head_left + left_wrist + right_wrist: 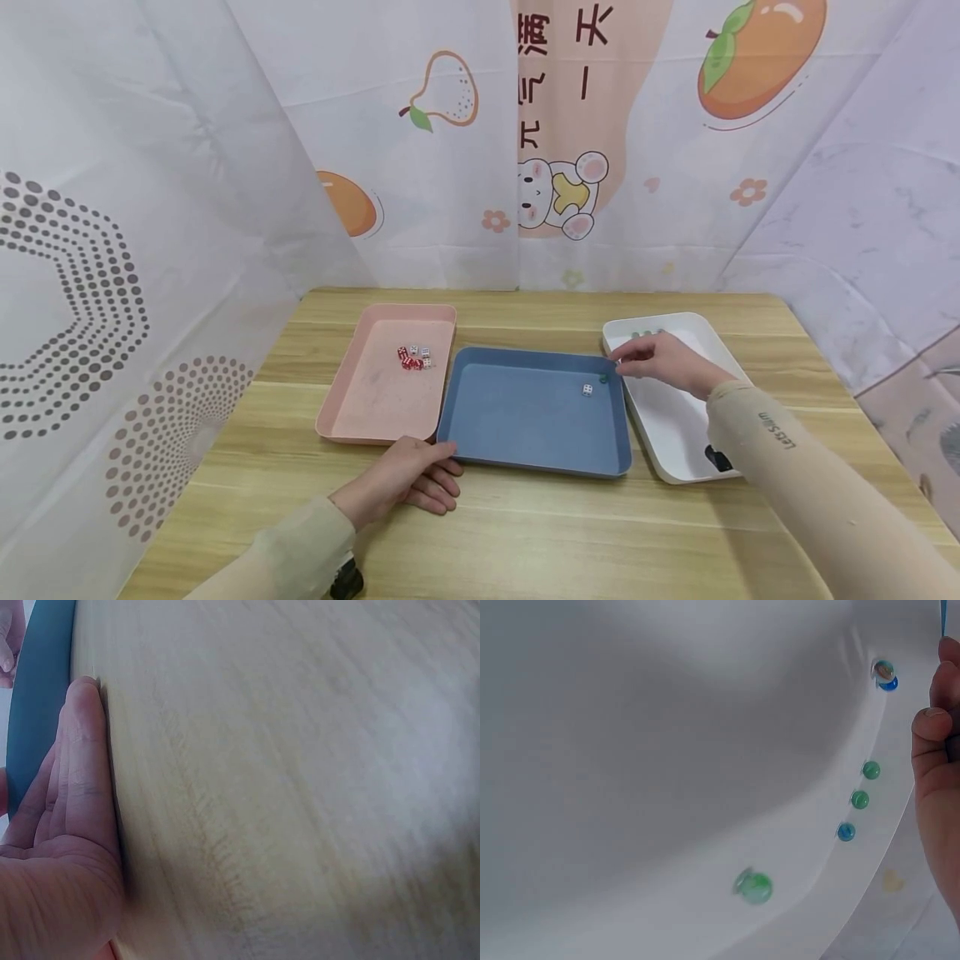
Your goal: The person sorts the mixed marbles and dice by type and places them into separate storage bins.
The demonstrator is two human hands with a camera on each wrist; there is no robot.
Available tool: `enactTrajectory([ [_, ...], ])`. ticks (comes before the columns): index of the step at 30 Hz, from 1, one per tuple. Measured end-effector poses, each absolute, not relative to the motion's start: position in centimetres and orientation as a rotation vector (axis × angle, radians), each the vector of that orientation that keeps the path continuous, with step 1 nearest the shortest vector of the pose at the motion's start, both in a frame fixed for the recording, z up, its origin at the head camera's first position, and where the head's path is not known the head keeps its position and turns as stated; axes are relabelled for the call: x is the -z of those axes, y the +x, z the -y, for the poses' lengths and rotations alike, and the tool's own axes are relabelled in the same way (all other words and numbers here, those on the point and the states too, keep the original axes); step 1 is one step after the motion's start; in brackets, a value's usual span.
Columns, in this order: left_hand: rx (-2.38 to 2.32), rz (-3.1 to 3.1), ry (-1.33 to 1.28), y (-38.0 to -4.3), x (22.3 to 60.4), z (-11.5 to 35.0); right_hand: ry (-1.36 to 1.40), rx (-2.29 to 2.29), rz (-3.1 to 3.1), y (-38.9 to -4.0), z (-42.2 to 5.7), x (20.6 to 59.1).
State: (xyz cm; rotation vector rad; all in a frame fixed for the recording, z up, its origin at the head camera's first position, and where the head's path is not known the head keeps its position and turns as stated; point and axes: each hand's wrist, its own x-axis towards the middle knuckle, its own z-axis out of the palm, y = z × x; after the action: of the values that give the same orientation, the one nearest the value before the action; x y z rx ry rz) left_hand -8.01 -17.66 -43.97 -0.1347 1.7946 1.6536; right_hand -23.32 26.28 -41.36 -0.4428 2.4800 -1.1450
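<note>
Beside the near left corner of the blue tray (536,425), my left hand (416,475) lies with fingers extended along the outer wall and thumb touching the rim. The left wrist view shows those fingers (86,765) straight. My right hand (667,364) hovers over the white tray's left edge, its fingertips at the blue tray's far right rim. No held thing shows between its fingers. Just below them, a green marble (603,379) and a white die (587,389) lie in the blue tray. The white tray (675,757) holds several marbles, including a larger-looking green one (756,887).
A pink tray (367,408) at the left holds several red dice (405,357) and white dice (426,352). All three trays stand on a wooden table (540,542). A printed curtain (450,192) hangs behind it.
</note>
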Motion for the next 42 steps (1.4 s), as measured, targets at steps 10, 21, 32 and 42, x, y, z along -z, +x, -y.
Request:
enactTrajectory([
  [10, -1.577, -1.869, -0.094, -8.3, 42.7, 17.5, -0.505, 1.052, -2.565, -23.2, -25.6, 41.3],
  [21, -1.478, -2.110, 0.004, -11.9, 37.2, 15.7, -0.462, 1.042, -2.594, -22.8, -25.7, 41.7],
  [32, -1.404, -2.144, 0.201, -16.6, 34.5, 8.5, -0.182, 1.012, -2.495, -21.8, -24.7, 41.0],
  [42, -1.297, -2.320, 0.335, -19.5, 36.6, 3.5, -0.097, 1.077, -2.389, -20.6, -24.5, 40.7],
])
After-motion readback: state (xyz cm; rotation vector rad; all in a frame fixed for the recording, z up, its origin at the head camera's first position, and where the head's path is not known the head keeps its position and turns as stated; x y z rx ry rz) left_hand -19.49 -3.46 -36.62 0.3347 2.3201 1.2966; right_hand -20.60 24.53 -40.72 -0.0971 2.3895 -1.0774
